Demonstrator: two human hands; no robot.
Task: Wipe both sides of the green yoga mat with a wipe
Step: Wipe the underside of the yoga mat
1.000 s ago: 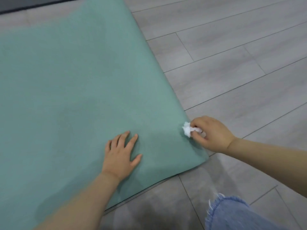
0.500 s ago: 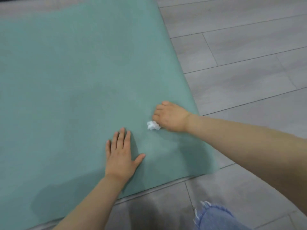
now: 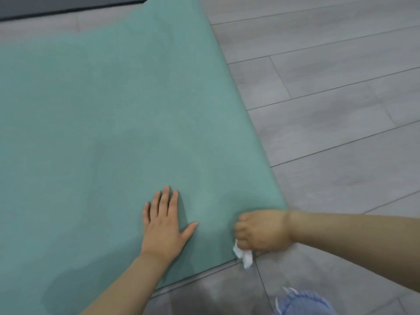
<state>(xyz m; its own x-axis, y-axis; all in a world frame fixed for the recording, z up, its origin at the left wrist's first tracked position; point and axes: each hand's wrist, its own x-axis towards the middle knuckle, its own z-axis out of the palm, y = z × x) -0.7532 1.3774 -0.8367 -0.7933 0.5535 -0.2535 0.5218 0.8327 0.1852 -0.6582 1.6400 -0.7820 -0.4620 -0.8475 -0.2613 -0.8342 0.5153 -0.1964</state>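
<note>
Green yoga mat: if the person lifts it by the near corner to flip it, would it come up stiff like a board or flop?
The thin green yoga mat lies flat on the grey plank floor, so it would probably bend and drape. The left hand presses it flat, suggesting it may slide when wiped. It looks light.

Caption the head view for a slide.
Left hand steadies the green yoga mat while right hand wipes its corner with a wipe.
</note>
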